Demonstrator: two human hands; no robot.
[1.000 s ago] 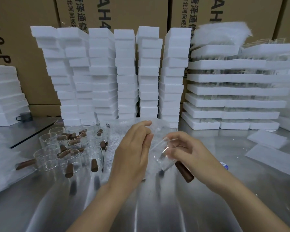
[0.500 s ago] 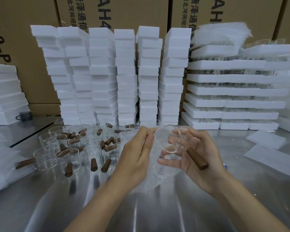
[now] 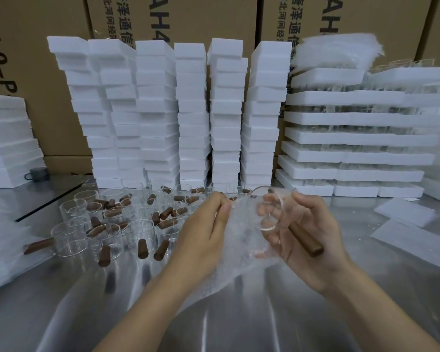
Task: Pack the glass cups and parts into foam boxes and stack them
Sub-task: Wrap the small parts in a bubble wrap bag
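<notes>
My right hand (image 3: 308,240) grips a clear glass cup (image 3: 272,212) tilted on its side, its brown wooden handle (image 3: 306,241) sticking out to the lower right. My left hand (image 3: 203,237) pinches the top edge of a clear bubble-wrap bag (image 3: 236,252) that hangs between both hands, touching the cup. Several more glass cups with brown handles (image 3: 117,224) stand crowded on the steel table (image 3: 239,321) to the left. Tall stacks of small white foam boxes (image 3: 193,113) rise behind them.
Wide foam trays (image 3: 353,138) holding glassware are stacked at the back right, with loose foam sheets (image 3: 404,212) lying in front. More foam slabs (image 3: 5,141) sit at the far left beside a small dark cup (image 3: 37,174). Cardboard cartons (image 3: 203,19) form the backdrop.
The right hand lifted the cup and turned it on its side, handle now pointing lower right. The left hand drew the bag down beside it, uncovering the cups behind.
</notes>
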